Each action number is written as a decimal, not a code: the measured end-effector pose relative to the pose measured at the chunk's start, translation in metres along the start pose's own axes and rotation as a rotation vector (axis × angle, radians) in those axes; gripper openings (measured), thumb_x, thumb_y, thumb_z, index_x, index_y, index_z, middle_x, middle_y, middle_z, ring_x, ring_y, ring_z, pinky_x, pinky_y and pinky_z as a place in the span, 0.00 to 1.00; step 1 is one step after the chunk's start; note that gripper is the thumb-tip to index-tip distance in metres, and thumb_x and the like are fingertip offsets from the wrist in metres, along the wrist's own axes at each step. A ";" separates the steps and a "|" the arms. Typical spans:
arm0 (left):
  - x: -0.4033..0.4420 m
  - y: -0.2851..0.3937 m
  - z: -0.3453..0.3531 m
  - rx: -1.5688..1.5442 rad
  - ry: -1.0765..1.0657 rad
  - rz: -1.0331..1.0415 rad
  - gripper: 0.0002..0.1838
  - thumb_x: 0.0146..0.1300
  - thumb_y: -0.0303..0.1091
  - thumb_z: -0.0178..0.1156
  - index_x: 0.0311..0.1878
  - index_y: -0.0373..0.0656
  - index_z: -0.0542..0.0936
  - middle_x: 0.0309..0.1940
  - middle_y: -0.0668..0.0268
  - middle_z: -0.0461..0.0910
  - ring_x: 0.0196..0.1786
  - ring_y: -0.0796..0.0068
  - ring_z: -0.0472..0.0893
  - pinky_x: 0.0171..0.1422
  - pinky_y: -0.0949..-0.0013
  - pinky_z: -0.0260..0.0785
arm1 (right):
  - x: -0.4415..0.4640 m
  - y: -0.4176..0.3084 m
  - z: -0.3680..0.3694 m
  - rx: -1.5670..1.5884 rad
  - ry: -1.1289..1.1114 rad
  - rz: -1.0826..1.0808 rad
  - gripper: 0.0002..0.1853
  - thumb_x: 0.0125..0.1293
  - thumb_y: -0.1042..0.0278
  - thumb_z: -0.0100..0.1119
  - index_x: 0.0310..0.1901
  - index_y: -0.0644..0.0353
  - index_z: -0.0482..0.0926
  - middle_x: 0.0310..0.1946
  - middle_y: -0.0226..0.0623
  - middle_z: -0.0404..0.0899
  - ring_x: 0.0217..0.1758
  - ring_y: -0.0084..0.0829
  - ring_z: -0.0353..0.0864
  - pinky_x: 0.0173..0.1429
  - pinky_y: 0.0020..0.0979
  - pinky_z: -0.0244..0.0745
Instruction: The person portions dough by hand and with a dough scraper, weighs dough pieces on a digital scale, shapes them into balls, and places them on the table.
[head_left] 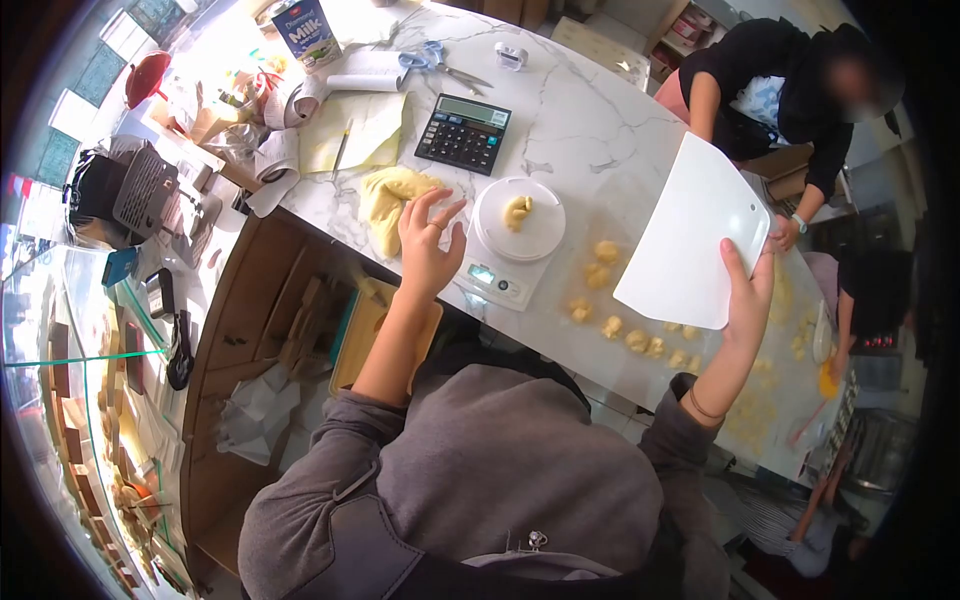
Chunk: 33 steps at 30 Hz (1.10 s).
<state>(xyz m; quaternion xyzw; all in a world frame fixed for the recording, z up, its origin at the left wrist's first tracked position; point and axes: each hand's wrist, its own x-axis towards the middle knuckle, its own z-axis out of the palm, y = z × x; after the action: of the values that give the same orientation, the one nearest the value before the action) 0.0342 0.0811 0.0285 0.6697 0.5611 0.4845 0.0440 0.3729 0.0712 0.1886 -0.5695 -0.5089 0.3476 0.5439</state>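
Observation:
My right hand (748, 293) grips a large white plastic dough scraper (690, 240) by one edge, raised over the counter. With its fingers apart, my left hand (430, 240) is beside a lump of yellow dough (385, 200); whether they touch, I cannot tell. Just right of that hand stands a white kitchen scale (490, 285) with a round plate, and a small piece of dough (517, 213) rests on it. Several small dough balls (636, 342) lie in a loose curve to the right of the scale, partly hidden by the scraper.
On the marble counter (590, 130) are a black calculator (463, 133), blue-handled scissors (440, 65), a pen (342, 148) on paper and a milk carton (307, 35). A co-worker (790, 90) stands at the far right side; another person's arm (843, 320) shows below.

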 end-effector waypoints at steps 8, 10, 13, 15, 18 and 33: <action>0.000 -0.009 -0.006 0.041 0.083 -0.025 0.15 0.48 0.22 0.57 0.42 0.45 0.81 0.47 0.63 0.74 0.54 0.59 0.72 0.58 0.57 0.61 | 0.003 0.003 0.002 0.028 -0.038 0.015 0.26 0.61 0.70 0.59 0.59 0.66 0.62 0.50 0.38 0.71 0.52 0.25 0.70 0.55 0.26 0.66; -0.001 -0.010 -0.007 0.047 0.085 -0.023 0.15 0.48 0.22 0.57 0.41 0.45 0.82 0.47 0.63 0.74 0.53 0.59 0.72 0.58 0.57 0.61 | 0.003 0.002 0.003 0.027 -0.031 0.025 0.26 0.61 0.70 0.59 0.59 0.66 0.62 0.50 0.38 0.71 0.52 0.25 0.70 0.55 0.26 0.66; -0.002 -0.009 -0.007 0.054 0.088 -0.026 0.15 0.48 0.22 0.57 0.41 0.45 0.82 0.47 0.63 0.74 0.53 0.59 0.72 0.58 0.58 0.61 | 0.004 0.004 0.002 0.039 -0.042 0.023 0.26 0.61 0.70 0.59 0.59 0.65 0.62 0.50 0.38 0.71 0.52 0.25 0.70 0.55 0.26 0.66; -0.002 -0.010 -0.007 0.051 0.093 -0.024 0.15 0.48 0.22 0.57 0.41 0.45 0.82 0.47 0.63 0.74 0.52 0.59 0.72 0.57 0.58 0.62 | 0.004 0.005 0.002 0.035 -0.038 0.013 0.26 0.61 0.70 0.59 0.59 0.65 0.63 0.50 0.38 0.71 0.52 0.25 0.71 0.55 0.26 0.66; -0.002 -0.009 -0.008 0.046 0.092 -0.031 0.15 0.48 0.22 0.57 0.41 0.45 0.81 0.47 0.63 0.74 0.51 0.59 0.72 0.57 0.59 0.62 | 0.003 0.004 0.002 0.032 -0.031 0.013 0.26 0.61 0.70 0.59 0.59 0.66 0.63 0.50 0.38 0.71 0.51 0.25 0.71 0.55 0.26 0.66; 0.008 -0.007 -0.010 -0.111 0.069 -0.123 0.11 0.50 0.22 0.58 0.38 0.42 0.81 0.43 0.61 0.76 0.48 0.60 0.74 0.53 0.63 0.65 | 0.003 0.006 0.002 0.051 -0.010 0.033 0.25 0.61 0.70 0.58 0.58 0.66 0.63 0.50 0.37 0.72 0.50 0.24 0.71 0.55 0.25 0.66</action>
<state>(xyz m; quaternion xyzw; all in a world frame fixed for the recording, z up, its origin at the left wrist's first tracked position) 0.0214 0.0856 0.0343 0.6136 0.5745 0.5339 0.0916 0.3731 0.0754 0.1824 -0.5618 -0.4931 0.3722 0.5502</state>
